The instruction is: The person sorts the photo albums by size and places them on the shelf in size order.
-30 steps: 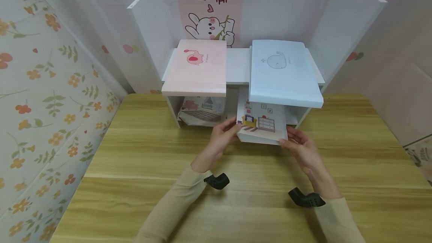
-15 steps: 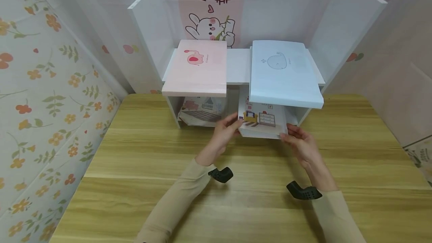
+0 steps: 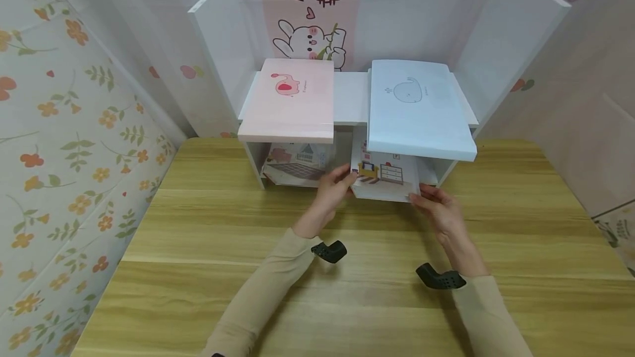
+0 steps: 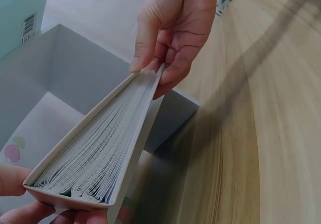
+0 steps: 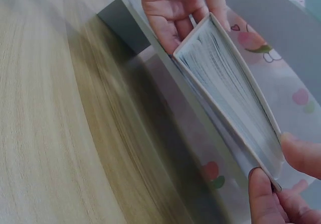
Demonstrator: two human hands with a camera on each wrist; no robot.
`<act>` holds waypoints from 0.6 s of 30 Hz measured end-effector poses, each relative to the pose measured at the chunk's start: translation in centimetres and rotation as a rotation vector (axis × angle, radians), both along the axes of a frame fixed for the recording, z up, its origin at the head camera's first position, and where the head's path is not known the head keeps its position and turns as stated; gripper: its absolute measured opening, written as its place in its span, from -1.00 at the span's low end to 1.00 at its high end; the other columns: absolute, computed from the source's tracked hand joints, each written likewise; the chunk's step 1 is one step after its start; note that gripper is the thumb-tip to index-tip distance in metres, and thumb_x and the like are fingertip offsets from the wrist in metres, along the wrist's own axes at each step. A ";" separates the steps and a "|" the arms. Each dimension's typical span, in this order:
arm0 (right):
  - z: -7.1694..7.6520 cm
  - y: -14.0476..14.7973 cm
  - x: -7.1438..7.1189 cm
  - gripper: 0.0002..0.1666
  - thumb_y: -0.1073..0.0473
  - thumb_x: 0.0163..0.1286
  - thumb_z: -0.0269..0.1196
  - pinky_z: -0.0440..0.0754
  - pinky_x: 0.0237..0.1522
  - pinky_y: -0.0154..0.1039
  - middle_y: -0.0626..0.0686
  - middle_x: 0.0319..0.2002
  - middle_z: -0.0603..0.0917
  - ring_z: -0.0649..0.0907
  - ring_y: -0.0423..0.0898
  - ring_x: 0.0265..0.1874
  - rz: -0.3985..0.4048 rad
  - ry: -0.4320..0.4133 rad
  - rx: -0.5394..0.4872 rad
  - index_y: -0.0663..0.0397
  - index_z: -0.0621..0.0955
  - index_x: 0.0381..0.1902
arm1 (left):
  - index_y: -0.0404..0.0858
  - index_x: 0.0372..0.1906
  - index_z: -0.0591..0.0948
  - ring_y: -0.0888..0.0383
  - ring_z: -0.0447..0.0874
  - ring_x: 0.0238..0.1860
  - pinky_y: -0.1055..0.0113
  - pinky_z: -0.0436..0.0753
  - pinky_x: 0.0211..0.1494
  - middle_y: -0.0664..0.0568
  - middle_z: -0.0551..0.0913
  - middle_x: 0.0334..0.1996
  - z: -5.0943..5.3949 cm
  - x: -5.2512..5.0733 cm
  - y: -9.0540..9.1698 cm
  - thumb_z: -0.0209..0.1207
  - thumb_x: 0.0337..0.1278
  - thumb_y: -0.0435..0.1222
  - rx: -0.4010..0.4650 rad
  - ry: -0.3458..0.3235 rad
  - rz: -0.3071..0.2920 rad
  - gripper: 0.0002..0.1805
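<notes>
A photo album with drawn furniture on its cover lies partly inside the right side of the lower shelf space. My left hand pinches its left edge, thumb on the cover. At the near right corner, my right hand holds it with the thumb above and fingers beneath. Both wrist views show the album's thick, fanned pages between two covers. The album's far end is hidden under a blue whale album that rests on the shelf top.
The white shelf has tall side panels. A pink elephant album lies on its top left and overhangs the front. Beneath that, another illustrated album sits in the lower left. Wooden table extends in front; patterned cloth hangs around.
The album has slid a little farther into the lower right of the shelf. Both hands have moved forward with it, keeping their hold. The other albums stay put.
</notes>
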State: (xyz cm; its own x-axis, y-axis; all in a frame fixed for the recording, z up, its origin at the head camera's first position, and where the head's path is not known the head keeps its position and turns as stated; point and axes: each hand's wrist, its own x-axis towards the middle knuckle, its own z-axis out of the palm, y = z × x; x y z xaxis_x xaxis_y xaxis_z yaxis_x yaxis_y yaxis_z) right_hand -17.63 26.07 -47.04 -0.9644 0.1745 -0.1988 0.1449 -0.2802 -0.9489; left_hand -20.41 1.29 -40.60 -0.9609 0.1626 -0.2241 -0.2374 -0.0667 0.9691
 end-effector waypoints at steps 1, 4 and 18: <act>-0.5 0.2 -0.3 -0.38 0.21 -0.11 0.54 0.62 -0.14 -0.37 0.05 -0.16 0.52 0.64 -0.17 -0.25 0.002 0.003 -0.003 0.15 0.51 -0.08 | -0.29 0.30 0.37 -0.02 0.51 0.07 0.03 0.48 0.15 -0.14 0.49 0.16 0.0 -0.1 0.1 0.08 0.30 -0.28 -0.002 0.001 0.002 -0.50; -1.7 0.7 -0.8 -0.34 0.22 -0.13 0.54 0.62 -0.15 -0.36 0.08 -0.15 0.52 0.66 -0.16 -0.26 -0.004 0.011 -0.035 0.20 0.50 -0.05 | -0.31 0.30 0.36 -0.01 0.50 0.05 0.05 0.50 0.13 -0.15 0.50 0.15 0.0 -0.3 0.2 0.07 0.30 -0.29 -0.005 0.006 0.004 -0.50; 2.1 -1.2 0.8 -0.72 0.32 0.13 0.37 0.61 -0.16 -0.40 -0.07 -0.29 0.61 0.67 -0.26 -0.32 -0.019 -0.031 0.081 0.06 0.62 -0.18 | -0.35 0.30 0.34 0.00 0.50 0.05 0.10 0.50 0.12 -0.15 0.49 0.16 0.3 -0.5 0.9 0.06 0.31 -0.31 -0.046 0.032 0.013 -0.51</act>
State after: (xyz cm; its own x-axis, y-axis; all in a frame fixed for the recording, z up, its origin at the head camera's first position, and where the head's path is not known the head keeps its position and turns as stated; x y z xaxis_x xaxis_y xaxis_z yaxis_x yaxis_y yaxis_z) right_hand -16.79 24.84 -44.98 -0.9542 0.2097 -0.2134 0.1704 -0.2054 -0.9637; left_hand -20.90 2.23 -40.25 -0.9696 0.1407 -0.2000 -0.2054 -0.0246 0.9784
